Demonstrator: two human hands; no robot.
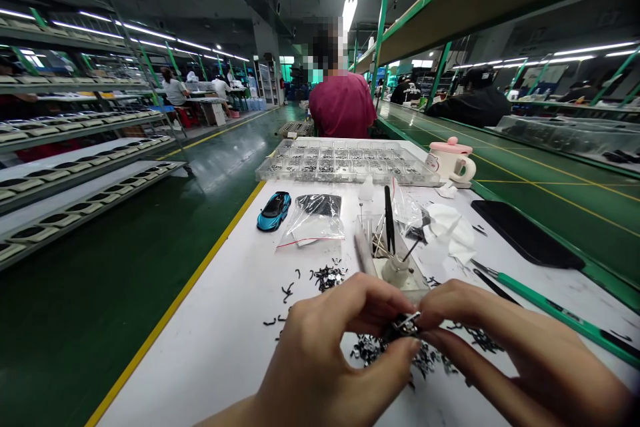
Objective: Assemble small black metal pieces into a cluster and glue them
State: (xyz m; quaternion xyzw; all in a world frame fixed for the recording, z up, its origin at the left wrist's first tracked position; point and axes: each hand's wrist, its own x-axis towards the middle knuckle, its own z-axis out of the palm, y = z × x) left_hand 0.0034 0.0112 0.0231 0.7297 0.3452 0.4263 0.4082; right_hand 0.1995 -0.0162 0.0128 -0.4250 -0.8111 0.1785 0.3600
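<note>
Long factory aisle (pixel 150 267), white workbench (pixel 200 360), and the left hand (pixel 325 367) and right hand (pixel 520 347) both pinching one small black-and-silver part (pixel 406 325) between their fingertips, over a scatter of black bits (pixel 425 357). Parts tray (pixel 347 173) sits at 12 o'clock, blue model car (pixel 274 211) around 11.

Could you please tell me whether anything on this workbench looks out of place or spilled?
Small black parts lie loose and scattered across the white bench around the left hand and right hand, unlike the compartmented clear tray beyond, so they look spilled.
</note>
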